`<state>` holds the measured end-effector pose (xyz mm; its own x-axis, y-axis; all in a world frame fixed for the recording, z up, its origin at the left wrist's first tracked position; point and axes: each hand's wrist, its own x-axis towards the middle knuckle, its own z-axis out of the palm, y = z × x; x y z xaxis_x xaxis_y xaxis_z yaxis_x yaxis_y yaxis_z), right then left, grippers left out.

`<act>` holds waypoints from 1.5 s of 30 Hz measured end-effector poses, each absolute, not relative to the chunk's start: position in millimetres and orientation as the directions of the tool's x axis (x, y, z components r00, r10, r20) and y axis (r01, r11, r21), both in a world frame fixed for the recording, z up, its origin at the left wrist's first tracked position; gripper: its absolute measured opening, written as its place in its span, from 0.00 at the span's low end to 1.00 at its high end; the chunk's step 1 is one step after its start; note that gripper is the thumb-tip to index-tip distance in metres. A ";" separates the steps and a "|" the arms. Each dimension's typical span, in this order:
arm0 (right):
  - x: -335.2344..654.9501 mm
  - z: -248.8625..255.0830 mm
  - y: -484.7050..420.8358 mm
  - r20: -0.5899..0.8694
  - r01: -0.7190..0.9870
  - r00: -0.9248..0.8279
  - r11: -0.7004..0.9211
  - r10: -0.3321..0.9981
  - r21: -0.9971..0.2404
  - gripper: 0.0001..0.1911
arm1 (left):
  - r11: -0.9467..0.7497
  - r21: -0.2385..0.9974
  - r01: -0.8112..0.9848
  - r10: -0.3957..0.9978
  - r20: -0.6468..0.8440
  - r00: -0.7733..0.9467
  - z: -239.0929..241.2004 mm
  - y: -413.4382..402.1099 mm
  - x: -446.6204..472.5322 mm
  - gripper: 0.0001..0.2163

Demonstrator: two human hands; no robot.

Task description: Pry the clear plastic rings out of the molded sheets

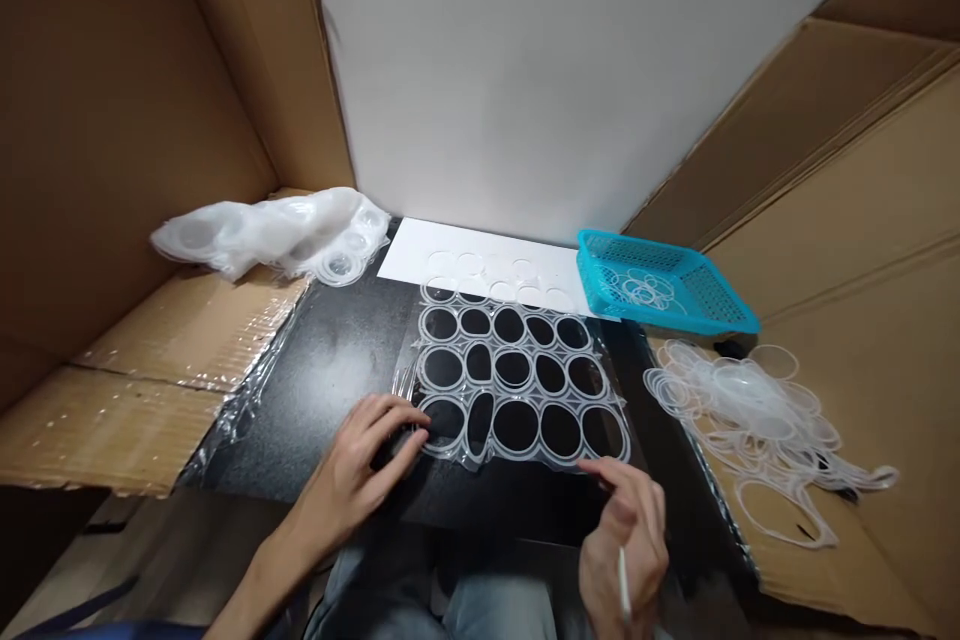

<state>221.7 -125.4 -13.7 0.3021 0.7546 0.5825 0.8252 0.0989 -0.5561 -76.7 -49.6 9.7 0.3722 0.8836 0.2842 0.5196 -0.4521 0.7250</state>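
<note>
A clear silicone sheet of joined rings (517, 375) lies flat on the black table (337, 360). My left hand (360, 470) rests on the table with fingers stretched out, its fingertips pressing the sheet's near left corner. My right hand (626, 545) hovers at the sheet's near right corner, fingers curled round a thin white stick (623, 585) that points toward me. Its forefinger reaches toward the sheet's edge.
A blue basket (667, 285) with a few loose rings stands at the back right. A pile of loose clear rings (750, 415) lies on cardboard at the right. A stack of clear sheets (277, 232) sits back left. White paper (480, 265) lies behind the sheet. Cardboard walls enclose both sides.
</note>
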 end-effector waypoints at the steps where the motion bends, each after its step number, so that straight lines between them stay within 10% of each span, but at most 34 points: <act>1: 222.7 -12.2 -127.0 0.585 0.811 0.317 0.107 0.746 -0.575 0.37 | -0.496 0.685 0.534 0.858 0.291 0.424 11.0 -56.4 -78.1 0.09; 6: 217.1 -0.9 -124.2 0.500 0.629 0.309 0.221 0.809 -0.745 0.37 | -0.696 0.423 0.580 0.715 0.339 0.611 5.4 -76.4 -82.6 0.16; 12: 181.3 26.1 -101.3 0.423 0.616 0.081 0.289 0.902 -0.733 0.02 | -0.715 0.274 0.643 0.691 0.417 0.591 -2.6 -78.0 -89.4 0.17; 22: 155.8 47.4 -54.8 0.147 0.463 -0.552 0.448 0.821 -0.765 0.05 | -0.679 0.262 0.686 0.715 0.446 0.538 -7.9 -81.5 -86.5 0.16; 45: 162.6 37.6 -32.0 0.085 0.465 -0.599 0.433 0.796 -0.772 0.04 | -0.623 0.316 0.715 0.778 0.338 0.529 -5.9 -71.7 -80.5 0.23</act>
<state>162.6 -32.0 37.6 -0.5992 0.7961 0.0851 0.4649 0.4326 -0.7725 -80.5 -71.7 -5.9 0.5288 0.7784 0.3383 0.7154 -0.6233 0.3159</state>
